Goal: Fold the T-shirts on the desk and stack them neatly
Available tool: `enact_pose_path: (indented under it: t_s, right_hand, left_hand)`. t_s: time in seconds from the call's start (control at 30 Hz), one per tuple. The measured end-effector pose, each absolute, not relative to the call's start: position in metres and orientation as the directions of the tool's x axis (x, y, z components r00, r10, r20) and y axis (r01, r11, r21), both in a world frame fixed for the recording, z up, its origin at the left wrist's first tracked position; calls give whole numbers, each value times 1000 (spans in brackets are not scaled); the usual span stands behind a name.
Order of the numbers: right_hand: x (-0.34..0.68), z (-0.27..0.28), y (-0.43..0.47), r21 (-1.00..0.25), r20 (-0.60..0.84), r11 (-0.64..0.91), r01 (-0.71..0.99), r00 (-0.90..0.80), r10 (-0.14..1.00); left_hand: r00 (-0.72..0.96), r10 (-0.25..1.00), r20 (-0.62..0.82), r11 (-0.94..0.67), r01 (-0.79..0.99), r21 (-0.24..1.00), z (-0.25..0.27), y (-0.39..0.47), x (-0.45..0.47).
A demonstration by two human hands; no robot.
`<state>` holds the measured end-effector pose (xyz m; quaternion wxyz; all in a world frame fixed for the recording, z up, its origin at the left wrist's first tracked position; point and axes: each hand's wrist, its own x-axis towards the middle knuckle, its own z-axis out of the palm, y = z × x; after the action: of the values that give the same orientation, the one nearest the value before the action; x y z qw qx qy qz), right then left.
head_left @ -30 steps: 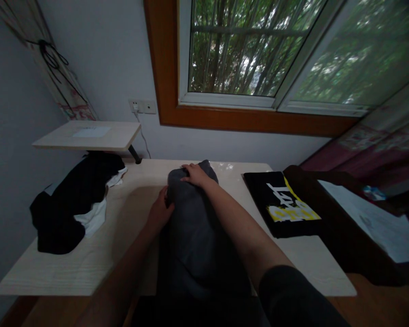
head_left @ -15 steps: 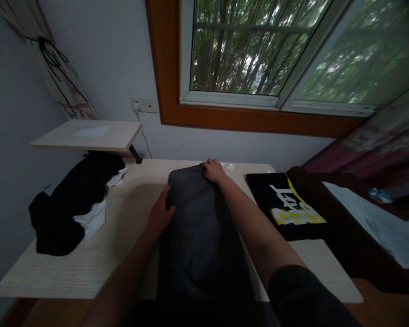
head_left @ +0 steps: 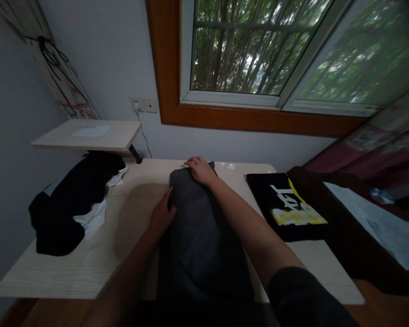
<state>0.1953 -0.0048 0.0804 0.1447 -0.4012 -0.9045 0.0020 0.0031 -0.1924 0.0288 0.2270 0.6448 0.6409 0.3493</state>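
Observation:
A dark grey garment point(head_left: 201, 231) lies folded in a long strip down the middle of the table, its near end reaching the front edge. My left hand point(head_left: 162, 212) rests against the garment's left edge, thumb and fingers apart. On its far end lies my right hand point(head_left: 201, 170), palm down with fingers stretched to the left. A small corner of the cloth sticks up just right of that hand. What kind of garment it is, I cannot tell.
A heap of black and white clothing point(head_left: 71, 204) lies on the left of the pale table point(head_left: 136, 209), under a raised shelf point(head_left: 54, 136) with a paper label. At right is a folded black T-shirt point(head_left: 259, 190) with white and yellow print. A window point(head_left: 252, 54) is behind.
My right hand has moved left across the garment's far end, from its right corner toward the middle. The far edge looks reshaped, with a corner now showing. My left hand has barely moved.

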Motion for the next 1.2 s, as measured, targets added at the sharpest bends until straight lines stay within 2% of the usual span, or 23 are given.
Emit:
enact_pose_path:
  t_s: [0.1,0.2,0.33,0.43,0.6,0.7,0.8,0.93,1.07,1.2]
  right_hand:
    - [167,80,-15,-99,262,846,524,-806,530]
    - [148,78,-23,-55,222,921,385,-895,387]
    - [146,82,-26,-17,203,937,350,-916,346]
    - [157,92,-23,-43,221,924,379,-899,379]
    - [174,107,-10,-169,267,905,391,-866,423]
    - [178,113,0,-309,203,853,421,-847,492]
    - [181,117,9,-478,96,723,499,-788,608]
    - [184,115,21,-604,104,623,496,-726,680]
    - [179,103,30,-618,152,576,535,-638,755]
    - [161,89,28,-512,105,551,659,-589,802]
  left_hand:
    - [-45,985,169,-96,672,735,28,-193,3]
    - [-38,983,177,-108,660,743,27,-192,3]
    - [-47,984,172,-102,642,760,27,-192,3]
    - [-71,985,158,-77,636,768,29,-193,3]
    - [-92,992,87,-11,623,782,35,-197,4]
    - [-77,996,46,12,624,781,40,-201,4]
    - [-33,999,27,-1,620,785,47,-207,6]
    - [-2,1000,9,-6,589,808,55,-217,8]
    - [0,999,-41,35,505,863,60,-223,2]
    - [29,995,-90,64,497,865,63,-222,-10]
